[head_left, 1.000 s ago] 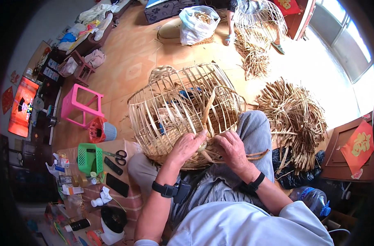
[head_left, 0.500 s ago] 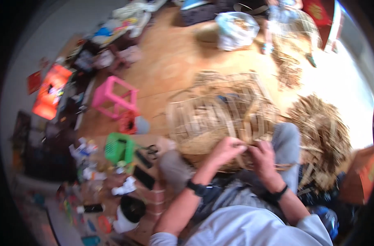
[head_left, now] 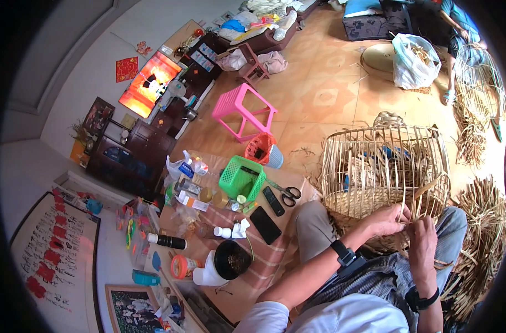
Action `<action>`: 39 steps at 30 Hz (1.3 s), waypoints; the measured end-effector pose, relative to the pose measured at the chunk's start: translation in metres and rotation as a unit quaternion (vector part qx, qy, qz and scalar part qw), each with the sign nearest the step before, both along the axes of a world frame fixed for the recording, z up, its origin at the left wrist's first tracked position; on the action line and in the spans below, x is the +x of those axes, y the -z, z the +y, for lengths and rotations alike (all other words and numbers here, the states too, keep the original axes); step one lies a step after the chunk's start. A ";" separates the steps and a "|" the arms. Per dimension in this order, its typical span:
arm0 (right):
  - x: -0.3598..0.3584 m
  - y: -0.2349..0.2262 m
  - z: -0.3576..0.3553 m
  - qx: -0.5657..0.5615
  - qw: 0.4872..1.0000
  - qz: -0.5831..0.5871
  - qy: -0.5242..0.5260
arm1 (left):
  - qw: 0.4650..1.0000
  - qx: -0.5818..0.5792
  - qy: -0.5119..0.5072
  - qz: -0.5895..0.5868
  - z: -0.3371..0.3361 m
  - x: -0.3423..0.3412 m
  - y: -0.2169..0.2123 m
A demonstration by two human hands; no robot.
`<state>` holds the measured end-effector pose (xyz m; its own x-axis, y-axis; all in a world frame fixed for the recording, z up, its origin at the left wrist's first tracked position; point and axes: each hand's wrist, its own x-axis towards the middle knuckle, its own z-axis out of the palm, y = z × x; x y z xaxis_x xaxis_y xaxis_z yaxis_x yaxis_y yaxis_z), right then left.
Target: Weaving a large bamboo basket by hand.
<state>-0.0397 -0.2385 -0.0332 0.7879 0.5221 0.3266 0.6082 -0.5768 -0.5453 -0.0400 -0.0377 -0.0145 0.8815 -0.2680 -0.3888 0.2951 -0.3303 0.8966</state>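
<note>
A half-woven straw basket rests against my knees, its lower wall tightly woven and its bare stakes standing in an open cage. At its near side my left hand is closed, thumb and fingers pinching a straw strip. Just right of it, nearly touching, my right hand is closed on straw as well; its fingertips partly hide what they grip. A wider, curved strip rises beside my hands. Loose straw and something blue show through the stakes.
To the right lies a heap of dry straw. A low table on the left bears a green plastic basket, scissors, a black phone and a black bowl. Beyond are a pink stool and another person.
The view has swung left, so the basket, table and stool sit farther right in the picture. Both hands stay close together at the basket's near side.
</note>
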 end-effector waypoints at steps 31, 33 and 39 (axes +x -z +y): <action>0.019 -0.015 -0.005 -0.022 0.996 0.051 -0.068 | 0.882 0.323 -0.216 -0.266 -0.050 -0.039 0.023; 0.025 -0.013 -0.007 -0.005 0.994 0.072 -0.083 | 0.870 0.295 -0.242 -0.312 -0.050 -0.050 0.021; 0.018 -0.011 -0.015 0.043 0.964 0.259 -0.040 | 0.853 0.292 -0.231 -0.365 -0.022 -0.085 -0.001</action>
<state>-0.0216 -0.2538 -0.0224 0.8157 0.5758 -0.0558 0.2811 -0.4788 -0.8317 -0.1247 -0.0600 -0.0137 0.9045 0.2256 0.3619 -0.0520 -0.7839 0.6186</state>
